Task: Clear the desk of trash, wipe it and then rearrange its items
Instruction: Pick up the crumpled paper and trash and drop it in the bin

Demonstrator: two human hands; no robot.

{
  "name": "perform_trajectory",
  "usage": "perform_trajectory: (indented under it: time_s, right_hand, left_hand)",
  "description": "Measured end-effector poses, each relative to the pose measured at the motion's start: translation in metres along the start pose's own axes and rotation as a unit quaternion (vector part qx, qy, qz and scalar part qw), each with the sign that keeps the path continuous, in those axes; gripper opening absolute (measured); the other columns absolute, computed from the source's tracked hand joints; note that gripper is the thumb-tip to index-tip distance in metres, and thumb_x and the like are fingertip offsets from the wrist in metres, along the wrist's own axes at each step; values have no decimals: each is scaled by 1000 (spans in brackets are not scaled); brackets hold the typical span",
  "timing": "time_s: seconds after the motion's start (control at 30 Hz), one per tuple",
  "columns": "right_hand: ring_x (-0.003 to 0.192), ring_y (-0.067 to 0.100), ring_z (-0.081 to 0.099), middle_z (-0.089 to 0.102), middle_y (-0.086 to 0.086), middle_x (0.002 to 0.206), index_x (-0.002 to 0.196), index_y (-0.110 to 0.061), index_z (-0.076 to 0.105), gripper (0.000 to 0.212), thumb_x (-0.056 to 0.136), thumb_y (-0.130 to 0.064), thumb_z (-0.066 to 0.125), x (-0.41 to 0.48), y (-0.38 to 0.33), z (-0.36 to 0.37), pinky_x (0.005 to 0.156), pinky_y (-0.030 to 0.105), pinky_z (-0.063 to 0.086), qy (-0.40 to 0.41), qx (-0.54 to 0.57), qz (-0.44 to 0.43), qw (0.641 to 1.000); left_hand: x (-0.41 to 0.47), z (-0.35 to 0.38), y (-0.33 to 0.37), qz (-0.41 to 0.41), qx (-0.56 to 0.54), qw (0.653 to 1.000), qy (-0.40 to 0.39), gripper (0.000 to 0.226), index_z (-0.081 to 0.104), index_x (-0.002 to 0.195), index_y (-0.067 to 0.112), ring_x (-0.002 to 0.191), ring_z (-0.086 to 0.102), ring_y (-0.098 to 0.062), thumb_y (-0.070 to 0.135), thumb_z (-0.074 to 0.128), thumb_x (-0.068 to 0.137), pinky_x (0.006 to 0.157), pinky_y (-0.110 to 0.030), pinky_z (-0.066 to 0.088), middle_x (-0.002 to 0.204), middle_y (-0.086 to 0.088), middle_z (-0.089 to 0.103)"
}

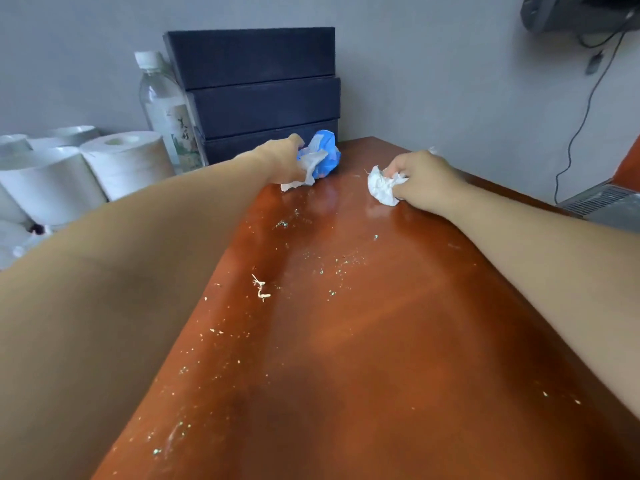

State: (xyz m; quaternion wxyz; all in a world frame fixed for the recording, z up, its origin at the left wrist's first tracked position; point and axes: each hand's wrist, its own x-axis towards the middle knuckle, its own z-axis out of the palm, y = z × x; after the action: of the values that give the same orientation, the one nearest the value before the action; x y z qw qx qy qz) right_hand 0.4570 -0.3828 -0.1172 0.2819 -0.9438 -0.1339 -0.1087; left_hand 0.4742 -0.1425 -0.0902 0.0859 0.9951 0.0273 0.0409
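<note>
Off to the left, white toilet paper rolls [52, 178] stand packed together. Just beside them is a clear plastic water bottle [162, 109] with a white cap, upright against a stack of three black boxes [259, 88]. Behind is a grey wall [433, 64]. A black cable [585, 112] hangs from a dark device [554, 12] toward a grey vented unit [602, 202].

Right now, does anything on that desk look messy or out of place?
Yes: pale crumbs and a stringy scrap litter the desk. The left hand grips a blue wrapper, the right hand a crumpled tissue.
</note>
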Motion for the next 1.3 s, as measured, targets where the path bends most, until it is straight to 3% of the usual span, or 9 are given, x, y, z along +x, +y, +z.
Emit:
perform_trajectory:
  time_s: [0.13,0.37,0.47,0.53,0.63,0.83,1.03,1.13,1.3]
  right_hand:
    - [110,28,58,62,9,122,91,-35,64,25,83,-12,65,-4,-14,8,76,22,35,12,-17,-6,1000]
    - [124,31,51,57,13,132,113,-24,70,28,88,-12,64,-26,-27,3,86,26,43,22,-50,3,999]
    - [113,31,58,66,11,118,109,-23,69,25,90,-10,60,-43,-36,-2,82,26,39,6,-77,-14,997]
    - [106,31,61,68,9,110,106,-25,69,26,90,-8,58,-58,-40,-7,80,27,42,-4,-76,-10,997]
    - [94,29,63,69,6,96,90,-28,67,26,86,-4,57,-80,-45,-20,77,32,51,-5,-1,21,1000]
    - [73,18,54,61,-1,74,69,-30,62,35,73,5,60,-124,-82,-57,53,21,38,-7,134,41,990]
    - [78,21,60,64,1,84,75,-27,64,34,77,7,60,-196,-125,-89,58,26,47,-42,194,23,980]
    - [80,18,60,64,0,85,84,-18,67,29,78,8,58,-243,-144,-106,63,28,47,-72,222,15,972]
    - [76,15,60,67,6,89,94,-10,69,25,79,8,61,-327,-166,-124,59,23,46,-135,280,1,950]
  left_hand:
    - [-9,-5,0,-19,9,999,-39,19,68,93,26,85,60,-27,42,65,84,77,-36,46,90,-4,65]
    - [-31,2,0,21,10,999,27,6,63,95,18,83,61,-23,20,60,89,61,-30,43,90,-4,65]
    - [-49,1,1,41,66,995,58,5,55,86,20,79,56,-25,17,58,88,62,-31,38,85,-4,61]
    - [-64,-9,-3,29,29,996,80,3,56,83,17,79,55,-27,15,57,85,64,-32,38,82,-4,59]
    - [-90,-41,-14,-5,-37,991,129,10,62,88,12,82,58,-32,11,57,80,64,-31,40,86,-9,62]
    - [-175,-87,-13,-22,-29,993,114,7,62,85,9,78,55,-30,8,61,78,59,-29,38,79,-8,60]
    - [-280,-103,-7,-55,-67,991,104,23,67,97,4,76,53,-25,5,60,76,63,-31,47,88,-13,65]
    - [-337,-115,-5,-66,-74,989,109,14,65,93,6,72,50,-22,7,62,79,53,-25,37,84,-9,61]
    - [-444,-126,-3,-83,-81,987,113,9,61,85,14,71,52,-24,11,68,79,55,-26,37,73,-3,57]
